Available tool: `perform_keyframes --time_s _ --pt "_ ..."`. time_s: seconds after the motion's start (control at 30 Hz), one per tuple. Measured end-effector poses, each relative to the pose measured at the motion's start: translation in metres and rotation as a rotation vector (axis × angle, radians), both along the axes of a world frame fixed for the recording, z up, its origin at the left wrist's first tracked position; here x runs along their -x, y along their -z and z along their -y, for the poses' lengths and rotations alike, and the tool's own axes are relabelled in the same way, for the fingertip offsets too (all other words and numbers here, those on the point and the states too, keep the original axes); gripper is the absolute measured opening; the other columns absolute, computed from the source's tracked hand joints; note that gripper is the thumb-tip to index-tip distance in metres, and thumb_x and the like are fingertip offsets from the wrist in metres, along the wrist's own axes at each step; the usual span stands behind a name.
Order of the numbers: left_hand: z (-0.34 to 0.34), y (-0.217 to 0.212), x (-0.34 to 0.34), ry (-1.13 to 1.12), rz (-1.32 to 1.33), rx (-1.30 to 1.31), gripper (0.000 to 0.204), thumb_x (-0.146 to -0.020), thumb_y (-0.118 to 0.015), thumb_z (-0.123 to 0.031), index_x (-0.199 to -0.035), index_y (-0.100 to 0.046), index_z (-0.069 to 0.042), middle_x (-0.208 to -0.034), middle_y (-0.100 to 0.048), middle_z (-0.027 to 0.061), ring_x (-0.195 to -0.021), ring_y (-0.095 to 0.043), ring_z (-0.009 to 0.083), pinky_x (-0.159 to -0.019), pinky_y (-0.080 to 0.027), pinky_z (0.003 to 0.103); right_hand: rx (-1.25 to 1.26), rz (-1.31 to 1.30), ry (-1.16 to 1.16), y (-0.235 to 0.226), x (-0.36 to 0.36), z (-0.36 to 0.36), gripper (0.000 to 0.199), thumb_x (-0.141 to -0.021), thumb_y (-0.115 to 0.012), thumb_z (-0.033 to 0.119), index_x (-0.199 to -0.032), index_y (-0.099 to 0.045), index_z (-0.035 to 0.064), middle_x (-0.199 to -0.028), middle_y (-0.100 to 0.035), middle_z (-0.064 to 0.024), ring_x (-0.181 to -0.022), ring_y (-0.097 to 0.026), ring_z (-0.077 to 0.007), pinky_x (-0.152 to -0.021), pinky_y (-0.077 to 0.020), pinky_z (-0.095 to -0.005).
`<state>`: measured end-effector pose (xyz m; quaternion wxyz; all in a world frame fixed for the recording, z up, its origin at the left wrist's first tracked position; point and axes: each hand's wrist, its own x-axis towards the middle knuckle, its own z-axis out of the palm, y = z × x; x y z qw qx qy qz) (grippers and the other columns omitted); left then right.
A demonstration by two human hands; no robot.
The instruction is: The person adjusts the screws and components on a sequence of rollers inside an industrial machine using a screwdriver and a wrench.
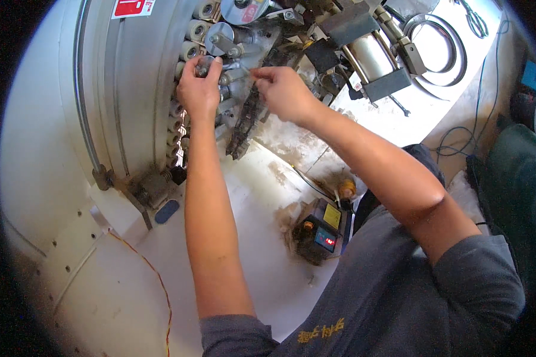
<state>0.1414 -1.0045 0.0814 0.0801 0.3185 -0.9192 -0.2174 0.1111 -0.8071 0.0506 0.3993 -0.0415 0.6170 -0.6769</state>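
Left hand (199, 89) up at the curved grey metal machine housing (131, 89), grip closed around a small dark cylindrical holder (204, 64) in the column of pale cylindrical tool pockets (187, 50) along the housing's edge. Right hand (286, 92) just beside it, thumb and forefinger pinched on a thin bright pin-like piece (248, 72) pointed toward the same holder; what the piece is, too small to tell. A dark link chain (244, 122) hangs just below both hands.

Risks, as judged: the pinched piece is slight and could slip and drop among the chain links, hard to fetch out. Fingers sit close to chain and pockets; any movement of the mechanism could nip them.

Signs: a red-and-white rectangular label (132, 7) at the top of the housing, partly cut off. A small blue oval tag (167, 210) near the housing's lower bracket. Below, on the white surface, a black box-shaped device with a yellow label and red lit display (321, 231).
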Motion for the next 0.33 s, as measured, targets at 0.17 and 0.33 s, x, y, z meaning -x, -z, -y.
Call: perform_keyframes --time_s 0.17,0.33 --pt "0.009 0.007 0.002 -0.015 -0.022 0.075 0.054 -0.083 -0.081 -0.043 -0.117 -0.071 -0.002 -0.102 -0.074 0.0162 -0.094 -0.068 0.03 -0.088 -0.051 0.04 0.086 0.065 -0.026 -0.007 -0.006 0.001 0.039 -0.103 -0.054 0.016 -0.138 -0.061 -0.0015 -0.077 -0.062 -0.0028 -0.056 -0.053 -0.0108 -0.046 -0.0432 -0.0291" --pt "0.006 0.003 0.003 -0.024 -0.031 0.067 0.058 -0.079 -0.081 -0.051 -0.117 -0.073 -0.009 -0.1 -0.075 0.0189 -0.093 -0.07 0.036 -0.088 -0.051 0.046 0.06 0.106 -0.06 -0.006 0.002 -0.002 0.04 -0.103 -0.053 0.015 -0.139 -0.059 -0.0025 -0.077 -0.062 -0.0033 -0.06 -0.054 -0.0104 -0.05 -0.0455 -0.0283"
